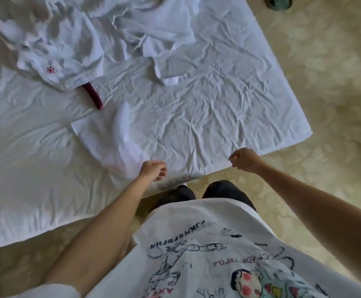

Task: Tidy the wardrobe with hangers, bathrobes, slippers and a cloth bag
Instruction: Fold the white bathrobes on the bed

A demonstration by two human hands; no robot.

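Two bare hands are held out over the near edge of a bed [229,100], which is covered by a white, heavily creased sheet. A crumpled white bathrobe [63,50], soft in texture and marked with a small red emblem, is heaped toward 11 o'clock, and a dark red belt [93,96] is seen poking out from under it. A flatter, smooth white cloth piece [108,143] is spread at 9 o'clock of the left hand, its near end just beside that hand. The left hand [152,169] is held with fingers loosely curled, nothing in its grip. The right hand [245,159] is curled at the sheet's edge; whether anything is pinched cannot be told. Pale patterned carpet [325,82] is seen around the bed, and a blurred green object [278,2] lies at 1 o'clock.
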